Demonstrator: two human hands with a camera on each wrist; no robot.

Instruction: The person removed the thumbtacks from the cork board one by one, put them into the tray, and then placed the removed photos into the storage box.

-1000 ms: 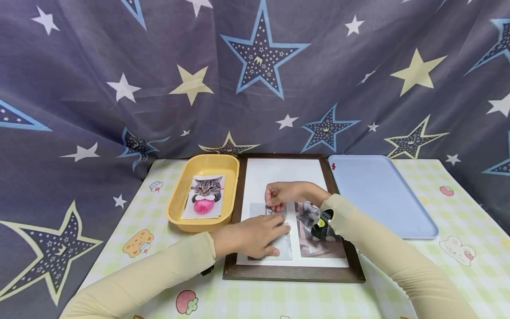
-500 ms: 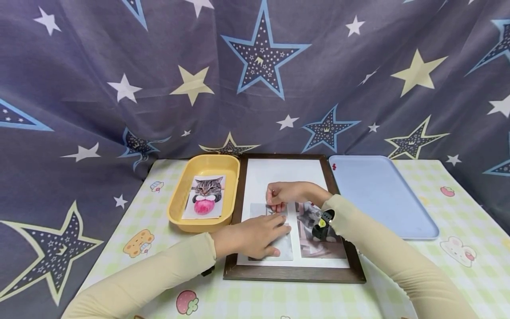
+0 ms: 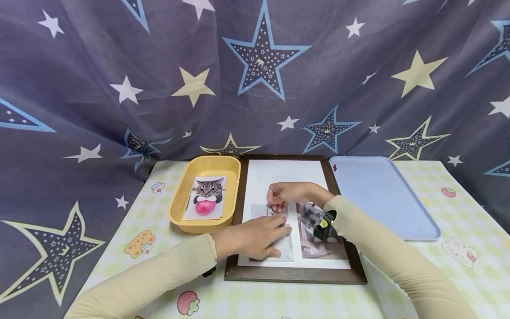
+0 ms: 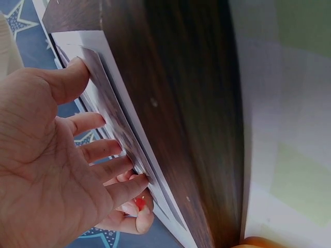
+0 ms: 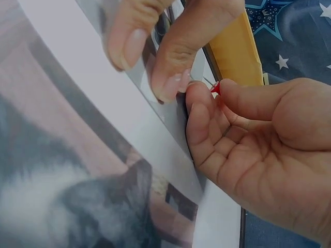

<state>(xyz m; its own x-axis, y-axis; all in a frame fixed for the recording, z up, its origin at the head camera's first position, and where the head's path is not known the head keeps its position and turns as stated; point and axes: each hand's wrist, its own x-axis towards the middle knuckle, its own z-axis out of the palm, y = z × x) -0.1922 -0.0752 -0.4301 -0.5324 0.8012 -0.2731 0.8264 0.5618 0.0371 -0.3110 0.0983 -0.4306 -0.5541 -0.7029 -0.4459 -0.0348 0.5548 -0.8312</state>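
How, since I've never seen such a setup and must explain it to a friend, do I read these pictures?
There is no machine: a person works bare-handed. The wide picture comes from the head, the close ones from the wrists. On the table are a yellow tray with a cat photo, a framed board and a blue tray. On the board lie a left photo and a right photo. The left hand rests on the left photo; the right hand pinches a red pin, clearest from the right wrist.
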